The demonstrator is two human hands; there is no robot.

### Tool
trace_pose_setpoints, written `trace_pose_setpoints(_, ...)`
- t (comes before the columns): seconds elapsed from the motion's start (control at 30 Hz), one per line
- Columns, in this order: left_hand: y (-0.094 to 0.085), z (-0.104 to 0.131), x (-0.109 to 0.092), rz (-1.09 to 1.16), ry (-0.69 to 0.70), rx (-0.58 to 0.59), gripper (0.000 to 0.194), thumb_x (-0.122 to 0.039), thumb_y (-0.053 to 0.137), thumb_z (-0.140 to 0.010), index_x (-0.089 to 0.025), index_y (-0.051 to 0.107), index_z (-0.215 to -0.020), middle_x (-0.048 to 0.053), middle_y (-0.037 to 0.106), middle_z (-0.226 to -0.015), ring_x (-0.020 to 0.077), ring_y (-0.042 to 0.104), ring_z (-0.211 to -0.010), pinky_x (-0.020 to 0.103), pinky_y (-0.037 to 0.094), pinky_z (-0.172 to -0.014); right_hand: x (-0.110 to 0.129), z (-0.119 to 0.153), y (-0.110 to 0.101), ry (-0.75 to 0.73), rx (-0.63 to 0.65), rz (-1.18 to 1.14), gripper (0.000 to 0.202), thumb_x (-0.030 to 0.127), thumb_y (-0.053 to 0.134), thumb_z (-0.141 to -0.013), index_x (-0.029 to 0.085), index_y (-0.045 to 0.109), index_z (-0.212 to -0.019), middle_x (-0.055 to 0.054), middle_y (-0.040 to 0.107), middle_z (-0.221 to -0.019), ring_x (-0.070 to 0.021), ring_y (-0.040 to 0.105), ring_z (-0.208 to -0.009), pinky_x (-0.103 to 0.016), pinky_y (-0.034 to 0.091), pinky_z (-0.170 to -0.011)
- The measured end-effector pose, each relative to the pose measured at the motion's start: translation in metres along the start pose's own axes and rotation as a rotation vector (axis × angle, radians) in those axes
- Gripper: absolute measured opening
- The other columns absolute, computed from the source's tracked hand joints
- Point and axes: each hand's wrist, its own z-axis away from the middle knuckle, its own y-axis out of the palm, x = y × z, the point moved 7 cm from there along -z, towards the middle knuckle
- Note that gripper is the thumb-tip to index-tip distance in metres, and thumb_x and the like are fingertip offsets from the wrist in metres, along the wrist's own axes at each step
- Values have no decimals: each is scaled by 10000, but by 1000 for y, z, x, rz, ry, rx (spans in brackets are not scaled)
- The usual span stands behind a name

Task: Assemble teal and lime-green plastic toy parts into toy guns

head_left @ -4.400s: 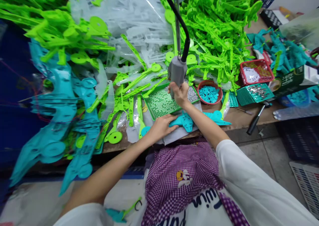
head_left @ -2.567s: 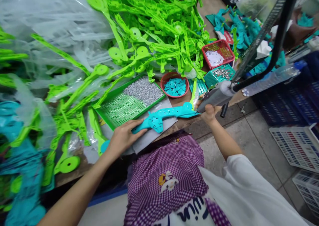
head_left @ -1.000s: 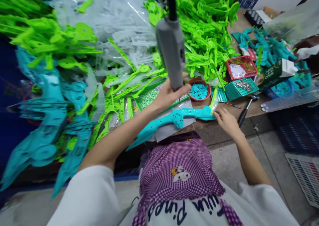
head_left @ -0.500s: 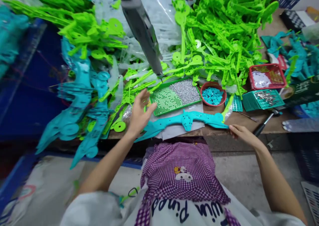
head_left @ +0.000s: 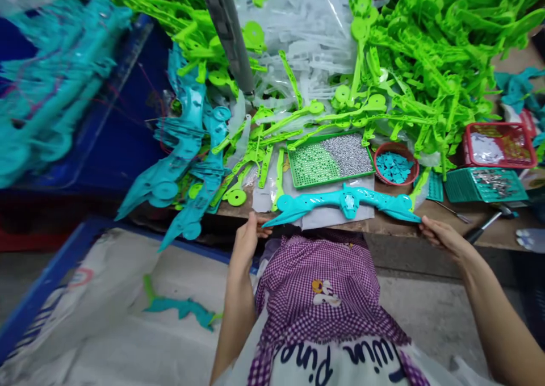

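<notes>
A long teal plastic piece [head_left: 348, 201] lies across the front of the bench on a white cloth [head_left: 336, 218], in front of a green tray [head_left: 327, 159] of small metal parts. My left hand [head_left: 249, 235] pinches its left pointed tip. At the other end, my right hand [head_left: 440, 235] holds the right tip between thumb and fingers. Under the piece's left end a lime green strip [head_left: 280, 176] stretches back from it; another [head_left: 420, 187] shows beside its right end.
A grey hanging tool [head_left: 230, 34] reaches down behind the tray. Lime green parts [head_left: 434, 62] heap at the back, teal parts [head_left: 179, 142] stack left. To the right are a red bowl [head_left: 394, 167], a red basket [head_left: 498, 145] and a hammer [head_left: 489, 221]. A blue-edged bin [head_left: 102, 318] sits lower left.
My left hand has come down from beside the tray, where its fingers were spread, and closed on the piece's left tip. The left lime strip now shows. The view has shifted left.
</notes>
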Motion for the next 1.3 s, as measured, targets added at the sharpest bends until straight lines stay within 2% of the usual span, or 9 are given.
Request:
trace_pose_setpoints(0.17,5,-9,-30,-63,70,100,570,-723,721,-575,-172,651,-703,-5,615,-524,134,559,-482,226,433,-467,7,7,3,-100,-83,-121,688,838,719,-500,209,470,-627,103,286,-457,-29,218,-369,-185,130,-352)
trace_pose_setpoints(0.3,-5,-8,-50,73,188,19,470,-622,713,-654,-163,682,-752,-9,618,-541,117,545,-454,213,425,-440,21,20,5,-202,-158,-261,675,820,701,-564,222,389,-573,107,241,-447,-24,199,-357,-182,163,-331)
trace_pose_setpoints(0.53,-16,15,-84,93,648,-245,491,-475,771,-725,-177,696,-1108,61,736,-983,156,694,-777,272,571,-737,58,37,-7,-352,-290,-388,627,674,778,-608,230,338,-562,104,278,-428,-22,175,-334,-191,124,-302)
trace_pose_setpoints(0.7,-27,14,-114,-141,1006,-418,381,-549,742,-762,-191,718,-893,50,724,-832,192,689,-772,322,565,-728,78,43,-18,-467,-428,-339,640,683,782,-590,219,346,-521,98,284,-410,-15,199,-337,-189,115,-322)
trace_pose_setpoints(0.83,-29,20,-135,-278,1229,-428,282,-492,722,-812,-214,717,-862,58,724,-852,211,689,-817,363,556,-804,82,43,-22,-503,-457,-327,641,679,772,-595,225,330,-501,96,265,-394,-21,188,-341,-200,104,-342)
trace_pose_setpoints(1.0,-11,27,-148,-470,1247,-341,293,-448,799,-744,-261,733,-959,77,689,-1157,292,610,-1146,501,433,-1059,85,43,-21,-511,-417,-269,615,692,712,-660,248,311,-520,88,238,-399,-42,168,-355,-226,101,-361)
trace_pose_setpoints(1.1,6,22,-150,-508,1194,-211,244,-450,786,-757,-300,746,-945,65,727,-1047,313,576,-1188,545,370,-1107,85,43,-21,-510,-416,-251,627,721,696,-653,255,295,-527,88,222,-405,-47,159,-363,-232,102,-370)
trace_pose_setpoints(1.23,15,20,-153,-558,1273,-232,187,-440,757,-792,-329,753,-944,46,747,-965,306,593,-1159,574,287,-1143,82,41,-21,-513,-408,-252,645,734,692,-646,250,283,-524,90,207,-424,-45,152,-376,-235,110,-381)
trace_pose_setpoints(1.3,17,20,-152,-567,1315,-223,180,-431,739,-812,-323,756,-955,44,752,-940,289,638,-1073,536,352,-1094,80,43,-21,-508,-413,-216,650,748,652,-684,246,275,-514,85,200,-438,-50,155,-388,-243,128,-386)
